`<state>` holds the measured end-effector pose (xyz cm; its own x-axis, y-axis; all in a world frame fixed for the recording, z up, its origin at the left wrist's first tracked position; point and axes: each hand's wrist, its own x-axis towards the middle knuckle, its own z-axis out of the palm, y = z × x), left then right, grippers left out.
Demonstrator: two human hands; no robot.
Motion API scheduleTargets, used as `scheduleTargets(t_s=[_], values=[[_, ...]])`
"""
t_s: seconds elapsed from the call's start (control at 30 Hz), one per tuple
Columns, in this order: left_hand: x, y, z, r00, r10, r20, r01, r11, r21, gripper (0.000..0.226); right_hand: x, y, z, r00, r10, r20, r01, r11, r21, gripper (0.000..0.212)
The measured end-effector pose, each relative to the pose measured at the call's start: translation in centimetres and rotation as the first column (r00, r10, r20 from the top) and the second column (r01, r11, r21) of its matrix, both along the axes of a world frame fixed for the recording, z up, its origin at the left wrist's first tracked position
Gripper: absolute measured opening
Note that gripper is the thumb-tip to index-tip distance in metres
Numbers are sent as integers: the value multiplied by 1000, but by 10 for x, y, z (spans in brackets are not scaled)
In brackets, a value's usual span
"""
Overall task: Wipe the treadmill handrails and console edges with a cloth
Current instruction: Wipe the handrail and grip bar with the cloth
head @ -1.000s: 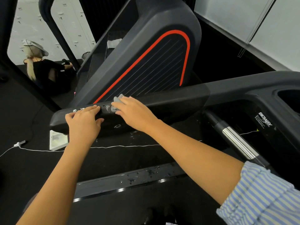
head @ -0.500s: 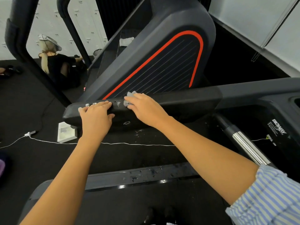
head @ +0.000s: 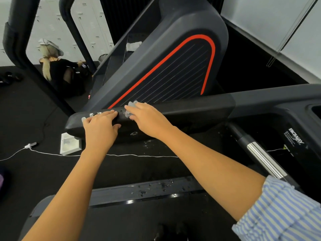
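A black treadmill handrail (head: pixel 191 110) runs across the view from the console (head: pixel 295 122) at the right to a rounded end at the left. My right hand (head: pixel 149 120) presses a small grey cloth (head: pixel 130 108) against the rail's top; only bits of cloth show past my fingers. My left hand (head: pixel 100 129) lies flat on the rail just left of it, fingers spread, holding nothing. Small pale bits sit on the rail by my left fingertips.
A chrome-and-black grip bar (head: pixel 260 157) slants under the console. The neighbouring machine's black shroud with a red stripe (head: pixel 173 66) stands behind the rail. A white cable (head: pixel 130 155) and a white box (head: pixel 69 145) lie on the dark floor. A person (head: pixel 57 68) crouches far left.
The view has shifted, so the rail and both hands sit further right and lower in frame. Both hands keep their places on the rail, the right still on the cloth.
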<state>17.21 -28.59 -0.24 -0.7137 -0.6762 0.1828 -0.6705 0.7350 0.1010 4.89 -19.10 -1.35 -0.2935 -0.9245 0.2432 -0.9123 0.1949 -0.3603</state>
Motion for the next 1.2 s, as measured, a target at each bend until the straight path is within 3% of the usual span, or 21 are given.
scheduleTargets(t_s=[0.1, 0.27, 0.37, 0.43, 0.53, 0.6, 0.7, 0.77, 0.83, 0.9, 1.0, 1.13, 1.2], values=[[0, 0, -1, 1000, -2, 1, 2, 1000, -4, 38, 13, -16, 5, 1000, -7, 7, 7, 998, 58, 53], [1, -2, -3, 1000, -13, -6, 13, 1000, -15, 38, 16, -9, 12, 947, 57, 316, -100, 988, 120, 66], [1, -2, -4, 1000, -11, -21, 11, 1000, 15, 43, 5, 8, 19, 939, 70, 337, -129, 979, 156, 69], [3, -5, -4, 1000, -6, -23, 7, 999, 44, 44, -1, 16, 21, 934, 36, 354, -80, 991, 110, 70], [3, -3, -2, 996, 9, -85, -2, 997, 74, 36, -2, 22, 19, 856, -75, 512, 102, 994, -26, 70], [2, 7, -2, 980, 14, -197, 4, 996, 91, 33, 3, 25, 18, 724, -108, 681, 225, 971, -84, 66], [-4, 32, -2, 927, -27, -373, 119, 967, 227, 45, 15, 28, 21, 434, -68, 898, 320, 944, -83, 58], [-9, 49, 1, 856, -13, -516, 264, 870, 415, 47, 26, 28, 24, 235, -23, 972, 307, 950, -52, 50], [-12, 62, 5, 778, 108, -618, 340, 755, 560, 40, 34, 29, 25, -20, 65, 998, 262, 963, -57, 41], [-12, 65, 5, 722, 196, -663, 339, 736, 586, 38, 38, 32, 27, -126, 131, 983, 205, 973, -104, 44], [-6, 66, -2, 691, 240, -682, 330, 735, 593, 38, 37, 38, 32, -107, 117, 987, 139, 985, -102, 54], [-2, 67, -10, 622, 352, -699, 346, 677, 650, 33, 38, 41, 33, 19, 42, 999, 59, 997, -43, 57], [0, 67, -15, 552, 453, -700, 357, 631, 689, 29, 38, 44, 31, 125, 5, 992, 47, 999, -11, 56]])
